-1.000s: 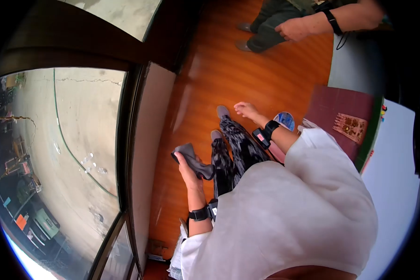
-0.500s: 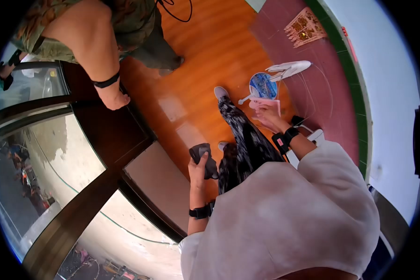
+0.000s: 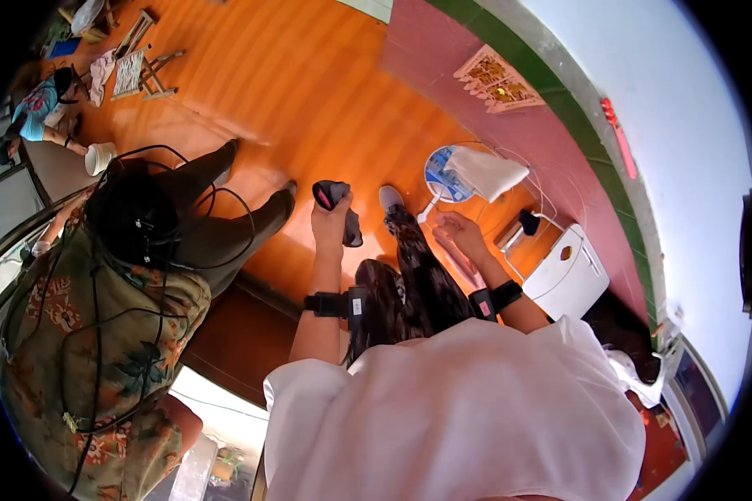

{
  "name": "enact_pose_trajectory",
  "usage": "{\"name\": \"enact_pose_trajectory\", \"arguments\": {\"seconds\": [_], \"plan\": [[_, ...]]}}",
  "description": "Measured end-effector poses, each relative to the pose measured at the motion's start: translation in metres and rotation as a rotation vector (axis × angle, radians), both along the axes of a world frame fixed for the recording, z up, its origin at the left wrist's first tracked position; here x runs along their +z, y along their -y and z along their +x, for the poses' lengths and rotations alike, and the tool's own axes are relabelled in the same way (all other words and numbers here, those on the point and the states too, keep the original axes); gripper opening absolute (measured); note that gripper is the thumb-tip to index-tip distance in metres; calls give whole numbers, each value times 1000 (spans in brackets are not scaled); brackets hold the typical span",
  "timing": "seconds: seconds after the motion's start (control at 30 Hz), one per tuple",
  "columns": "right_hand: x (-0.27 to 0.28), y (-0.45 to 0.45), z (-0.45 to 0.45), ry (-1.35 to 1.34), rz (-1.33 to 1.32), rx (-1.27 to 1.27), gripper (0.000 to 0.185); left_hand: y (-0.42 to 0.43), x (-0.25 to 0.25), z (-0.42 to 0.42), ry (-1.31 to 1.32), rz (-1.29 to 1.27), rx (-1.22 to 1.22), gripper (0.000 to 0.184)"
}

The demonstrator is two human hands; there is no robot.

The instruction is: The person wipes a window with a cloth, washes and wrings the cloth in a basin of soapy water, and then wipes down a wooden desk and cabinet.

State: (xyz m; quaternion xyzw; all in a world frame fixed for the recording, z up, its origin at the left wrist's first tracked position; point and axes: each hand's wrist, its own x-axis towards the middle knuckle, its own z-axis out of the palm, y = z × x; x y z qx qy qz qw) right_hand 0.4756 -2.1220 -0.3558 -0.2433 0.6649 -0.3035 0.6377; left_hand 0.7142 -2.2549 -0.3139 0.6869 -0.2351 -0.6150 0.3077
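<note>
The person's left hand holds a dark grey cloth out ahead of the body, above the wooden floor. Thumb and fingers pinch it between its ends, a grip that probably keeps it from slipping while leaving both ends loose. The right hand has curled fingers beside a long pink thing; whether its grip closes on that cannot be told. Near those fingers is a blue fan, its handle toward the person, perhaps for easy reach. A white bundle partly covers the fan.
</note>
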Motion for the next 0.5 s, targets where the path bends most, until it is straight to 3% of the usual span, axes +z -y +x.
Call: {"name": "enact_pose_trajectory", "arguments": {"seconds": [0.07, 0.17, 0.27, 0.4, 0.5], "plan": [[16, 25, -1, -163, 80, 53, 18, 21, -19, 3, -62, 27, 101, 16], [3, 38, -6, -159, -35, 56, 24, 38, -25, 10, -249, 131, 337, 17], [-1, 59, -15, -140, -114, 48, 23, 38, -1, 3, -286, 126, 292, 15], [-3, 120, -6, -29, -248, 1, 22, 36, -7, -2, -368, 151, 236, 14], [-48, 148, 10, -50, -257, 137, 22, 31, -13, 14, -317, 133, 134, 14]]}}
